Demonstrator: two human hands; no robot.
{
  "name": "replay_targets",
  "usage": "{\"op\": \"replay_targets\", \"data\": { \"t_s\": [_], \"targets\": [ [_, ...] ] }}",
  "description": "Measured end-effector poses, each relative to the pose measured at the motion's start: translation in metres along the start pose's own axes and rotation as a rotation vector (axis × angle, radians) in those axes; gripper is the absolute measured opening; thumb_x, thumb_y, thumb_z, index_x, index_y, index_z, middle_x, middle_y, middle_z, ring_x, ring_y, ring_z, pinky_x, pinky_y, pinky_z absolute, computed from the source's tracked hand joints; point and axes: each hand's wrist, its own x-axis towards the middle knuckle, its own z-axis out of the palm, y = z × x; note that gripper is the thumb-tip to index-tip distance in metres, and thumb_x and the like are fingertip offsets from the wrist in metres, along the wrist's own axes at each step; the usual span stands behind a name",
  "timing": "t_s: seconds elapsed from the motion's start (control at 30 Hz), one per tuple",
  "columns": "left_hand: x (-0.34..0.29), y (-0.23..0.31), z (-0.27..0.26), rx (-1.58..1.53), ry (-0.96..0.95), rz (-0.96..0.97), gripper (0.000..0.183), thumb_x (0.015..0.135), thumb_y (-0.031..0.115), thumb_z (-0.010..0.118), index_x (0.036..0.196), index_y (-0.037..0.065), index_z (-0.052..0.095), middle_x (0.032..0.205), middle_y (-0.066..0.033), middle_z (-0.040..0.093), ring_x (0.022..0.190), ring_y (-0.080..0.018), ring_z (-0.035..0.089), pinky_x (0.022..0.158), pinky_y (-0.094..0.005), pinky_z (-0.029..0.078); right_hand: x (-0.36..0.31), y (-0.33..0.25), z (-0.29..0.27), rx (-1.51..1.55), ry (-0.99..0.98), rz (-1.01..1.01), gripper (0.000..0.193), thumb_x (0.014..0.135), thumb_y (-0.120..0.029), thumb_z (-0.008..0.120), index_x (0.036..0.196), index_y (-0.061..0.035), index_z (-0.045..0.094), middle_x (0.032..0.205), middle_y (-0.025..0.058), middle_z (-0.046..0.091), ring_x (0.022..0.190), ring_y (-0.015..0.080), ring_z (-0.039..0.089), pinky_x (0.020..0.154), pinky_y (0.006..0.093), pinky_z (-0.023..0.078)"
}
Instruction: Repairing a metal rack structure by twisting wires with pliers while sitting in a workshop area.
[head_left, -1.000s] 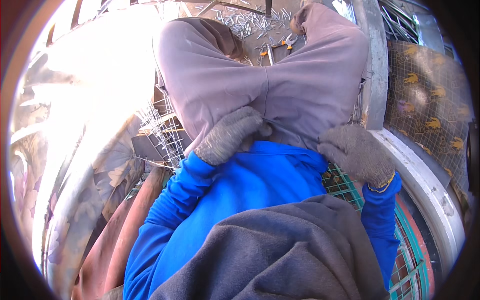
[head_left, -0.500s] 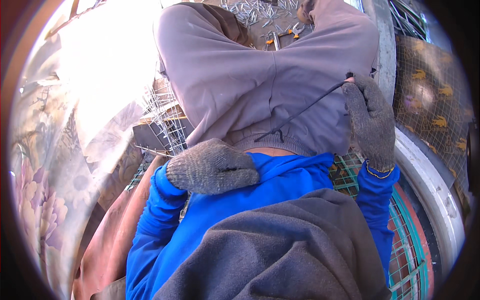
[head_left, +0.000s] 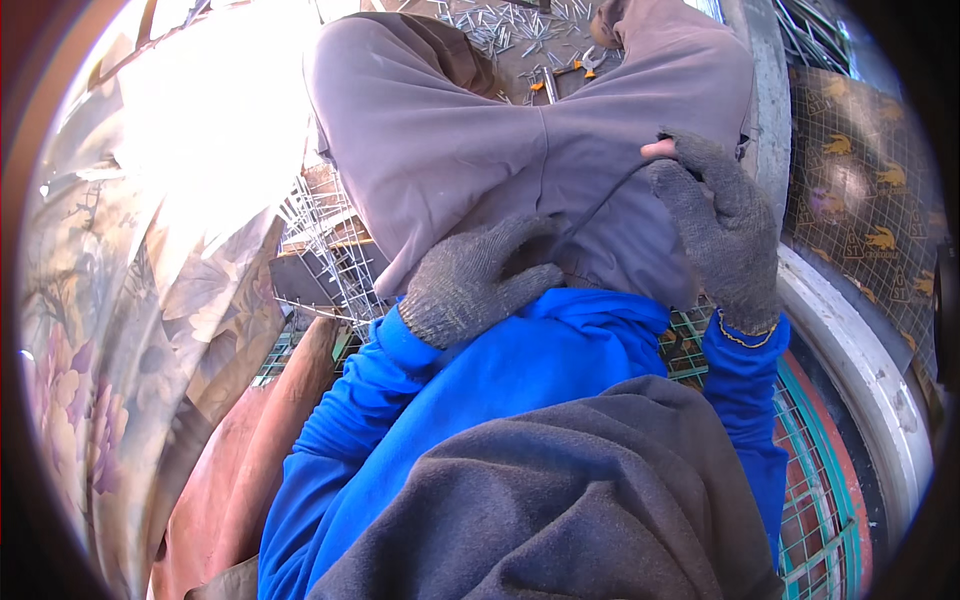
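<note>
1. Since the earlier frame, the right hand (head_left: 718, 228) had drawn a little further out toward the right knee, and the left hand (head_left: 480, 282) had opened its thumb and forefinger upward, where half a second before it lay flat on the blue sweater (head_left: 520, 370).
2. Both hands wore grey knit gloves, the right one with a bare fingertip showing through at the top.
3. A thin dark wire (head_left: 600, 200) ran across the lap of the grey trousers (head_left: 450, 140), stretched between the two hands.
4. The right hand's fingers were narrowed to a pinch on the wire's upper end, probably to keep it taut.
5. The left hand's fingers were curled loosely, thumb raised; the wire's lower end reached them, but whether they gripped it I could not tell.
6. The person seemed to be seated with knees drawn up, so the lap served as the working surface.
7. Beyond the knees, at the top edge, loose nails or wire pieces (head_left: 500, 20) and orange-handled pliers (head_left: 560, 75) lay on the ground within reach.
8. Wire mesh racks (head_left: 320, 240) stood to the left, and green mesh (head_left: 820, 500) lay at the lower right.
</note>
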Motion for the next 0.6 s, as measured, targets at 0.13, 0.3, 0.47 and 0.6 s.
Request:
{"op": "replay_targets", "data": {
  "t_s": [0.13,0.3,0.47,0.6],
  "targets": [
    [0.011,-0.011,0.004,0.067,0.094,0.247,0.04,0.097,0.03,0.071,0.127,0.004,0.065,0.104,-0.0166,0.073,0.096,-0.0328,0.072,0.088,-0.0418,0.055,0.008,-0.009,0.018,-0.159,0.11,-0.239,0.026,0.092,-0.01,0.075,0.117,-0.0053,0.072,0.105,0.0102,0.075,0.09,0.0266,0.072,0.083,0.0359,0.057],
    [-0.004,-0.009,-0.004,-0.367,0.139,-0.384,0.031,0.101,0.03,0.065,0.119,0.004,0.065,0.105,-0.0165,0.072,0.096,-0.026,0.071,0.085,-0.0382,0.055,-0.008,0.002,0.044,-0.293,0.164,-0.436,0.028,0.092,-0.009,0.073,0.12,-0.0066,0.07,0.107,0.0109,0.074,0.09,0.0296,0.071,0.084,0.0396,0.057],
    [-0.014,-0.027,0.004,-0.364,0.267,-0.247,0.029,0.101,0.026,0.066,0.118,0.002,0.062,0.102,-0.0114,0.07,0.082,-0.0195,0.069,0.078,-0.0345,0.055,-0.053,0.01,0.07,0.001,-0.269,-0.058,0.023,0.096,-0.019,0.069,0.116,-0.0081,0.069,0.103,0.0134,0.075,0.09,0.0338,0.072,0.08,0.0424,0.057],
    [-0.028,-0.008,-0.01,-0.497,0.205,-0.441,0.024,0.1,0.02,0.068,0.114,0.003,0.06,0.099,-0.0076,0.067,0.078,-0.0105,0.065,0.071,-0.0273,0.053,-0.057,-0.006,0.053,-0.045,-0.506,0.102,0.023,0.099,-0.029,0.065,0.11,-0.0089,0.068,0.098,0.0145,0.075,0.086,0.038,0.072,0.074,0.0464,0.056]
  ]
}}
